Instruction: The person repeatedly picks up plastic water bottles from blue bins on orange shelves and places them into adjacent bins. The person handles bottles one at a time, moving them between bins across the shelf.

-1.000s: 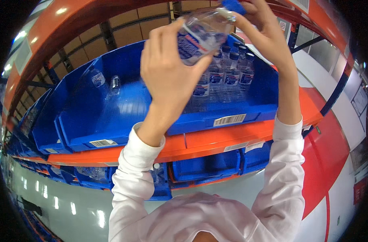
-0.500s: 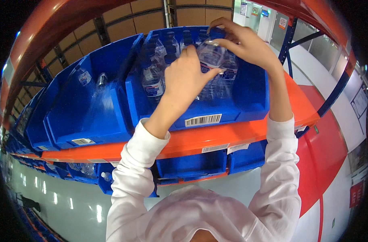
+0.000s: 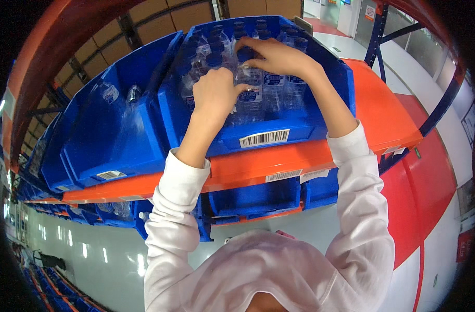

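Reaching up over an orange shelf (image 3: 320, 156), two hands meet at one blue bin (image 3: 279, 132) full of clear water bottles, more than ten, standing close together. A second blue bin (image 3: 107, 140) sits just beside it on the left, with two or three bottles in it. More blue bins (image 3: 253, 200) sit under the shelf. The left hand (image 3: 214, 93) wraps around the side of one bottle (image 3: 250, 96) standing in the full bin. The right hand (image 3: 271, 54) grips its blue cap from above. Both arms are stretched out in white sleeves.

Clear plastic bottle (image 3: 249, 93), glossy blue bin (image 3: 320, 125)
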{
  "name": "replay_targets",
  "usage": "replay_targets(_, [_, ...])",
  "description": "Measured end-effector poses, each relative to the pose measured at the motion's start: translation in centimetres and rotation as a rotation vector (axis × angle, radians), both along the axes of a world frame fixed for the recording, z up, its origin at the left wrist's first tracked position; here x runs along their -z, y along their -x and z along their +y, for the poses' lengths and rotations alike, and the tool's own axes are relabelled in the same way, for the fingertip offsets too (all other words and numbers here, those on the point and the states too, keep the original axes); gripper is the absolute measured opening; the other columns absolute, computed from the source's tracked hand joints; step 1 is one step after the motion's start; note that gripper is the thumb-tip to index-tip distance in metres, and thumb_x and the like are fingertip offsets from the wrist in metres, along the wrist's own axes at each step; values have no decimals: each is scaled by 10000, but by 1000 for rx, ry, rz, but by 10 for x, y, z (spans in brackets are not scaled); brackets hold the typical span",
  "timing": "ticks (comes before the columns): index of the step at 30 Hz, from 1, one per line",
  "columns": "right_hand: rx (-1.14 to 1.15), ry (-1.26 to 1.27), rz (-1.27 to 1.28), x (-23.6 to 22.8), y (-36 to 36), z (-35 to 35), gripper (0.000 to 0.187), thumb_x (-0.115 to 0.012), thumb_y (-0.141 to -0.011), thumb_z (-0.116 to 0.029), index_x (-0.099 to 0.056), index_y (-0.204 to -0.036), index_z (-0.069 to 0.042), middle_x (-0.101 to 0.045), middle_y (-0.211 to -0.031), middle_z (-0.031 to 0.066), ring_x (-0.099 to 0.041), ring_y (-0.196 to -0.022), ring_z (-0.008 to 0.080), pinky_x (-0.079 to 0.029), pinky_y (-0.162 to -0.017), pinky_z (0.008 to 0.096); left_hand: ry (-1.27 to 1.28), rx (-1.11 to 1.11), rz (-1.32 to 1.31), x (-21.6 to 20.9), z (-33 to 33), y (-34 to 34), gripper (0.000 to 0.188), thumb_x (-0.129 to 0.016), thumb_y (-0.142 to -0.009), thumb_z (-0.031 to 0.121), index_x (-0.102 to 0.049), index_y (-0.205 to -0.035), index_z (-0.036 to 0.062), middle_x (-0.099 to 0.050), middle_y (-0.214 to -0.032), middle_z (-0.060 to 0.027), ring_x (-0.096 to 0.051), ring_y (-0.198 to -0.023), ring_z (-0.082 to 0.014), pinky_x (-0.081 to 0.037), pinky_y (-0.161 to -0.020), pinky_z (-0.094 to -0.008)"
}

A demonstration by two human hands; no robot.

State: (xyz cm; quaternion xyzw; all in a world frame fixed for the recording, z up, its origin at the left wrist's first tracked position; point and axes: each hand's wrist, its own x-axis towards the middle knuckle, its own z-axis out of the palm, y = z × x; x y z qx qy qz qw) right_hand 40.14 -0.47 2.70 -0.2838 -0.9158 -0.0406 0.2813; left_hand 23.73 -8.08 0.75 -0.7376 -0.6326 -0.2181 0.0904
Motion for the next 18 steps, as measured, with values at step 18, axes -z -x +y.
replay_targets(18, [3, -254, 269, -69, 126, -82, 272, -545, -827, -149, -558, -1072, -30, -620, -938, 241, -625, -864, 366, -503, -733, 445, -596, 182, -317, -58, -57, 93, 240, -547, -870, 238, -577, -986, 31, -658, -709, -127, -640, -585, -266, -483, -551, -350])
